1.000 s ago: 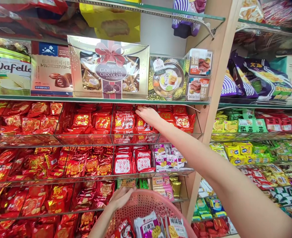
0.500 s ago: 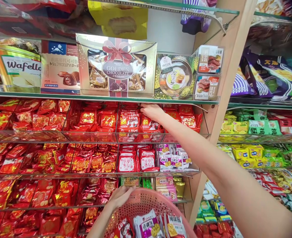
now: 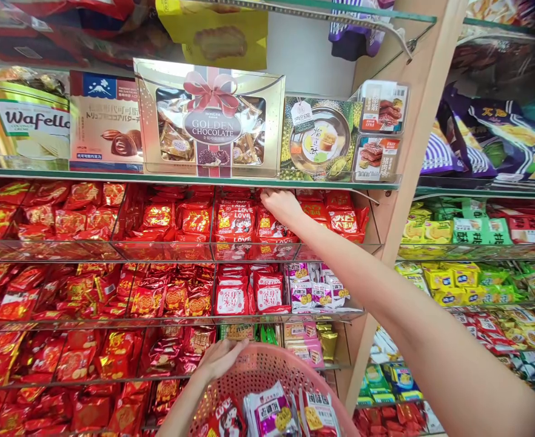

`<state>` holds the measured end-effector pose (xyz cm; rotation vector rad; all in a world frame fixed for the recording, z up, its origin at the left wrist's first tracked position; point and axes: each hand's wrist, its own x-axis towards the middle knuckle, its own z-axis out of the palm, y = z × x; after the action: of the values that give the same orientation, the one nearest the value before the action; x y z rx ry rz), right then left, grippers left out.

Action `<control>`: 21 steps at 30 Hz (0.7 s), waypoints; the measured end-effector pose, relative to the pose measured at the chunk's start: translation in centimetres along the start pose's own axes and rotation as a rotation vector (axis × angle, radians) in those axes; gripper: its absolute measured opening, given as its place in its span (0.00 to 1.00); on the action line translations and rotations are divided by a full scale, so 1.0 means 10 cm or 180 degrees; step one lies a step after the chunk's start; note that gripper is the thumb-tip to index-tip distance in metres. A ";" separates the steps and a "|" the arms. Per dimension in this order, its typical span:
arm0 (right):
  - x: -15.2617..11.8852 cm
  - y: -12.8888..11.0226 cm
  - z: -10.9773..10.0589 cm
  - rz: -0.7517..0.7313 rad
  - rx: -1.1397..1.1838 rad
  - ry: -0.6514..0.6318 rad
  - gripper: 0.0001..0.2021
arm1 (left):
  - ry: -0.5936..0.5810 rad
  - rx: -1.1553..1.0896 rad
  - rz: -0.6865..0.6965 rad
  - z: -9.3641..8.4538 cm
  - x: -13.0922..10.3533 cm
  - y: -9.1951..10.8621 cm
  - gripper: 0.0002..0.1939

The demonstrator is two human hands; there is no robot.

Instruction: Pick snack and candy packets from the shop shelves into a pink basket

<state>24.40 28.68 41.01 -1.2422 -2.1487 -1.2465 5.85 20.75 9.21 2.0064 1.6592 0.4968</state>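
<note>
Right hand [image 3: 282, 205] is placed among the red packets [image 3: 235, 220] marked LOVE, just under the glass shelf [image 3: 181, 178]; its fingers are curled and partly hidden, so whether a packet is gripped cannot be told. By the left hand [image 3: 222, 359], the pink basket [image 3: 290, 359] is gripped at the rim, in front of the lower rows. Inside this basket are seen a red packet [image 3: 224, 419], also marked LOVE, a purple-and-white packet [image 3: 271, 414] and a cookie packet [image 3: 317, 416]. Above, a gold chocolate box [image 3: 213, 124] is displayed.
</note>
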 end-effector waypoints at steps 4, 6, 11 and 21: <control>0.06 -0.06 -0.05 -0.0013 0.0033 -0.0098 0.17 | -0.0025 0.0041 -0.0025 -0.01 -0.01 0.03 0.36; 0.09 -0.11 -0.07 -0.0046 0.0051 -0.0104 0.16 | 0.0006 0.0039 -0.0051 0.00 0.00 0.02 0.36; 0.12 -0.16 -0.09 -0.0121 0.0081 -0.0054 0.16 | 0.0050 -0.0016 -0.0068 0.01 0.00 -0.03 0.35; -0.09 -0.17 -0.15 -0.0273 -0.0031 -0.0025 0.17 | 0.0048 0.0087 -0.0017 0.03 0.04 -0.10 0.34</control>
<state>23.27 26.55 40.36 -1.1719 -2.2254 -1.2900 5.34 21.24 8.38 2.0219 1.6887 0.4912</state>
